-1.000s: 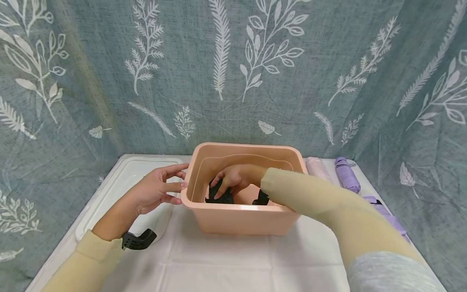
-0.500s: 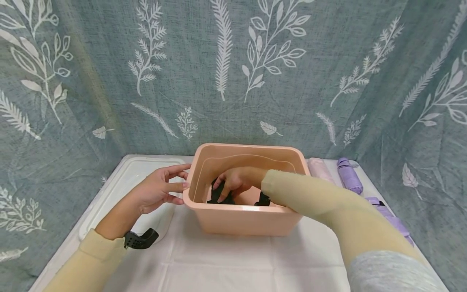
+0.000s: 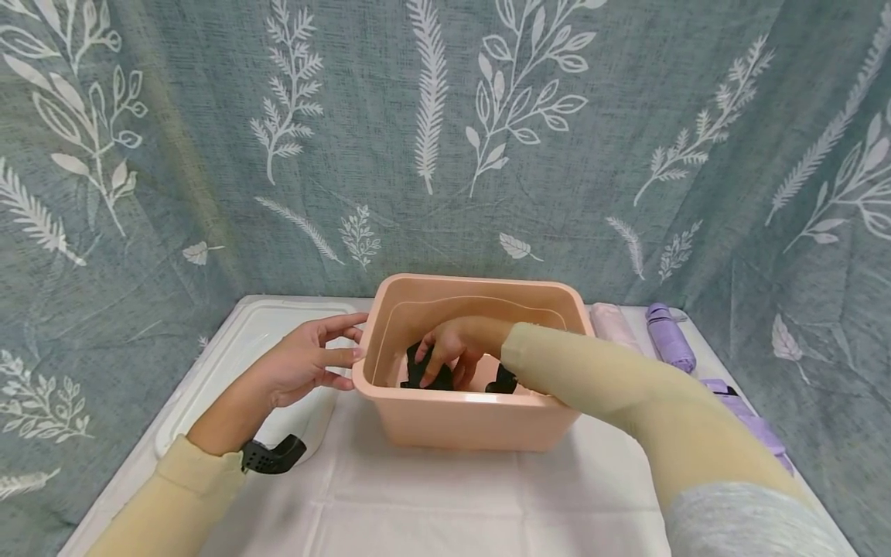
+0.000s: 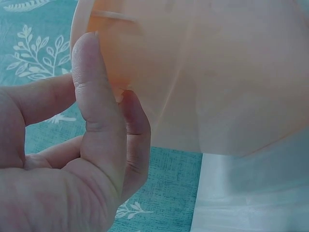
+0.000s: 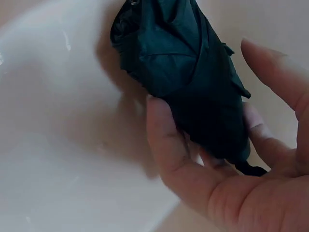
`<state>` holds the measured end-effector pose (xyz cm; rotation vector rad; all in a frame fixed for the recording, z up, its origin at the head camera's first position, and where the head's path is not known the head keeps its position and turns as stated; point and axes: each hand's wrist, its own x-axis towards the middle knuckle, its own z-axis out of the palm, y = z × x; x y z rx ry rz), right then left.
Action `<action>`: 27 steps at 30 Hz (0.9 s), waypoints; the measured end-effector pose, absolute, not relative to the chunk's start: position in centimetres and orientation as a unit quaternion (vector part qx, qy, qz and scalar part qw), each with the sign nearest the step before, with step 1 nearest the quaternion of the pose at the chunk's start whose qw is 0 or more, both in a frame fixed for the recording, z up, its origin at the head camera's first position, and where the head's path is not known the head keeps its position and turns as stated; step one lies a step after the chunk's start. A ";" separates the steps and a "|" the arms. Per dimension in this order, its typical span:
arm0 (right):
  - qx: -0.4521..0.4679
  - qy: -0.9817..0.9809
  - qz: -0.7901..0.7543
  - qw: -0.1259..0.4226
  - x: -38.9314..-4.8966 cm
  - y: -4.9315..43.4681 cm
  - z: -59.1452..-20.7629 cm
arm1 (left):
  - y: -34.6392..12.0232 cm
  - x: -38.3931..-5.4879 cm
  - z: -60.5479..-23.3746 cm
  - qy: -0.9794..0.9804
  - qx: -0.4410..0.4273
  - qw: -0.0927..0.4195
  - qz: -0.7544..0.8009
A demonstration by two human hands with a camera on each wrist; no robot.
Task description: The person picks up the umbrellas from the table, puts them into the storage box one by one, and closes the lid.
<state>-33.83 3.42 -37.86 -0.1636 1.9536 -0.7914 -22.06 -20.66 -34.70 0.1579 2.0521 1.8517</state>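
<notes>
A peach plastic bin [image 3: 473, 422] stands on the white-covered table. My left hand [image 3: 306, 360] holds its left rim, with the thumb on the rim and a fingertip against the wall below in the left wrist view. Down inside the bin, my right hand [image 3: 452, 348] grips a dark, folded compact umbrella [image 5: 193, 82]. The right wrist view has fingers on either side of its lower end, where a short black strap hangs. Its fabric looks dark green there and nearly black in the head view. The bin's front wall hides part of the umbrella from the head camera.
A white lid-like tray [image 3: 288, 418] lies at the left under my left arm. Right of the bin are a rolled pink bundle [image 3: 614, 325], a rolled purple bundle [image 3: 670, 336] and further purple fabric [image 3: 748, 418]. A patterned curtain [image 3: 445, 155] hangs behind.
The head view has shifted slightly, so everything appears a little further right. Both hands stay at the rim and the umbrella; the right fingers have shifted slightly on it.
</notes>
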 end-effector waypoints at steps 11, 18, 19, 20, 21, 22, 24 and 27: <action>-0.078 0.750 -0.366 0.546 -34.2 3.5 -38.2 | -20.6 -22.2 -34.8 0.730 0.057 0.185 0.656; -0.086 0.712 -0.406 0.566 -34.0 2.8 -38.3 | -20.6 -22.1 -34.7 0.731 0.057 0.183 0.655; -0.085 0.711 -0.409 0.566 -34.0 2.7 -38.3 | -20.6 -22.1 -34.7 0.731 0.058 0.183 0.655; -0.082 0.708 -0.413 0.566 -33.9 2.6 -38.3 | -20.5 -22.1 -34.7 0.730 0.058 0.183 0.656; -0.079 0.706 -0.417 0.567 -33.9 2.5 -38.3 | -20.5 -22.1 -34.7 0.730 0.059 0.183 0.656; -0.077 0.704 -0.420 0.568 -33.8 2.5 -38.3 | -20.5 -22.1 -34.7 0.729 0.059 0.183 0.657; -0.076 0.701 -0.424 0.569 -33.8 2.5 -38.3 | -20.5 -22.1 -34.7 0.728 0.059 0.184 0.658; -0.076 0.698 -0.429 0.569 -33.7 2.5 -38.2 | -20.6 -22.0 -34.7 0.728 0.058 0.184 0.658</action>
